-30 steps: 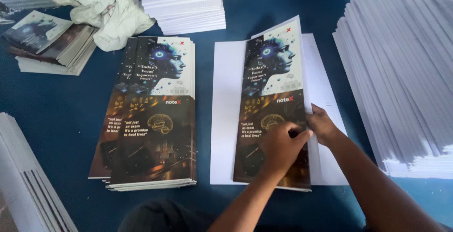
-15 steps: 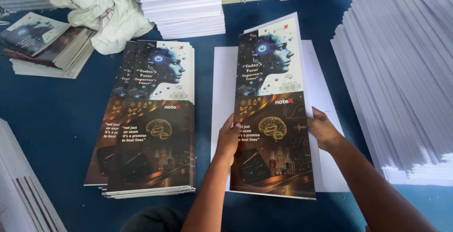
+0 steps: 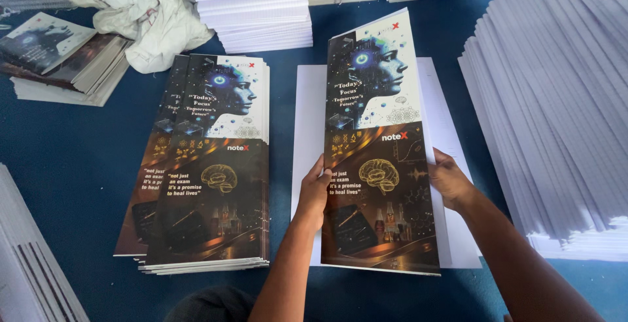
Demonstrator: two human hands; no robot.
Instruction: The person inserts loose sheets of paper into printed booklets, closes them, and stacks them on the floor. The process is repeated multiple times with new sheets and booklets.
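Squaring the printed cover sheet (image 3: 383, 145) over white paper (image 3: 307, 132), my left hand (image 3: 314, 194) and right hand (image 3: 450, 181) pinch its edges; cover stack (image 3: 209, 165) at nine o'clock; next needs alignment.

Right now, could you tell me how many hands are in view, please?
2: the left hand grips the left edge of the printed cover, the right hand its right edge. No others show.
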